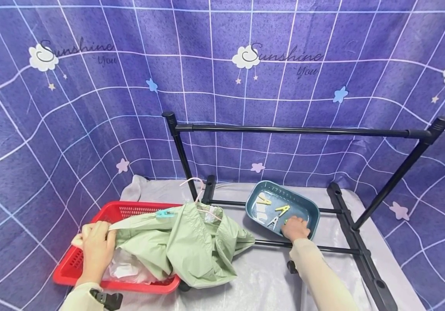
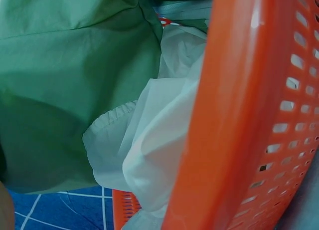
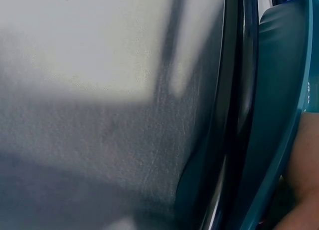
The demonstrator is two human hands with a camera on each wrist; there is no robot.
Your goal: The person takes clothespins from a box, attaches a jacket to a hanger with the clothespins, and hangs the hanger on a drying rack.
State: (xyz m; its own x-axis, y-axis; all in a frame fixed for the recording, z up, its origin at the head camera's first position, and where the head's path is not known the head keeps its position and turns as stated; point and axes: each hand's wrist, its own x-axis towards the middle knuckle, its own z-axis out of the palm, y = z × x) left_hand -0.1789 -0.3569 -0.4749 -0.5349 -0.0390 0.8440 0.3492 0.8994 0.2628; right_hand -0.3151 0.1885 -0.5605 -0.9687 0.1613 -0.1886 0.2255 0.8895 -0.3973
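Above the red basket (image 1: 129, 286), in the head view, my left hand (image 1: 97, 244) grips one end of the pale green garment (image 1: 203, 255), which stretches rightward past the basket onto a pink hanger (image 1: 202, 188), a teal clothespin (image 1: 165, 213) along its top edge. Well right of the basket, my right hand (image 1: 296, 229) dips into the blue tub (image 1: 296, 201), nearer its loose clothespins (image 1: 283, 210); I can't tell whether it pinches one. My left wrist view shows white cloth (image 2: 159, 135) inside the basket; my right wrist view hides my fingertips.

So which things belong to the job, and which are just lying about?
Probably the job:
green garment (left hand gripping it)
pink hanger
turquoise clip
blue tub of clips
black rack
red basket

Perhaps just lying about:
white cloth
patterned curtain
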